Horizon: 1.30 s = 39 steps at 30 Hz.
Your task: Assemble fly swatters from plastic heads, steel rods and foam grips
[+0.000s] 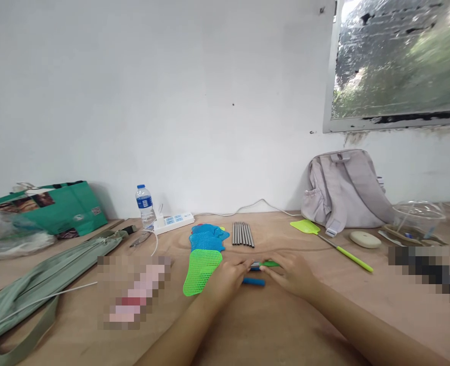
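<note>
My left hand (230, 276) is low over the table with its fingers bent and closed at the left end of a short stretch of metal tube (255, 264). Opposite it, my right hand (291, 272) has its fingers closed around a green handle (270, 264) in line with that tube. Just below lies a blue handle (254, 281), close to both hands' fingertips. Beside my left wrist rests a green perforated fly swatter head (202, 269), partly covered by the hand. Behind it are overlapping blue swatter heads (207, 238). Several metal tubes (242, 235) lie side by side beyond my hands.
A fly swatter with a yellow-green handle (354, 258) lies at right, near a pale oval case (365, 239) and a backpack (342, 190). A water bottle (144, 206) and power strip (174, 222) stand along the wall. A grey-green bag (60, 277) spreads at left.
</note>
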Each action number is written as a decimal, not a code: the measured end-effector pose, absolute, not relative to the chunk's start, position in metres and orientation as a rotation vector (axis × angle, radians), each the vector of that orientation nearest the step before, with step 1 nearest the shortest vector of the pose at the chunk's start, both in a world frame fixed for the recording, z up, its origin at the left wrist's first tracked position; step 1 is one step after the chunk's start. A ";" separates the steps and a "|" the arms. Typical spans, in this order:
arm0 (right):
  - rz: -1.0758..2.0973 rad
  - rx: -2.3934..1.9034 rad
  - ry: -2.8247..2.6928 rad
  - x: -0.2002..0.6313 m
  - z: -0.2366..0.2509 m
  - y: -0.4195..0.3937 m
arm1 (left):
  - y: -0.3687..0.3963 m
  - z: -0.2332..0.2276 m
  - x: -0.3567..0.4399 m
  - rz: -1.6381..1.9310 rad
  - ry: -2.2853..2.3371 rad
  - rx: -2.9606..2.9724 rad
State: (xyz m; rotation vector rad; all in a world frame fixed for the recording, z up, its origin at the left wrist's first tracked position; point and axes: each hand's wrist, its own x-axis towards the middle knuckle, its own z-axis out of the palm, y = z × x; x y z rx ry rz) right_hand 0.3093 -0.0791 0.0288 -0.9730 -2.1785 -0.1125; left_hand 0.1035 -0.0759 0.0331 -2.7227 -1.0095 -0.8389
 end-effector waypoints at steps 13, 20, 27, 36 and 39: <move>-0.446 -1.185 -2.389 0.287 0.034 -0.094 | -0.083 0.035 0.114 -0.977 -0.959 -2.551; -0.389 -1.109 -2.335 0.302 0.036 -0.084 | -0.077 0.045 0.094 -0.890 -0.896 -2.391; -0.428 -0.984 -2.311 0.304 0.033 -0.079 | -0.077 0.046 0.093 -0.733 -0.939 -2.414; -0.644 -0.847 -2.358 0.312 0.028 -0.072 | -0.078 0.052 0.088 -0.662 -0.920 -2.517; -0.724 -0.840 -2.347 0.313 0.029 -0.073 | -0.079 0.053 0.088 -0.651 -0.914 -2.548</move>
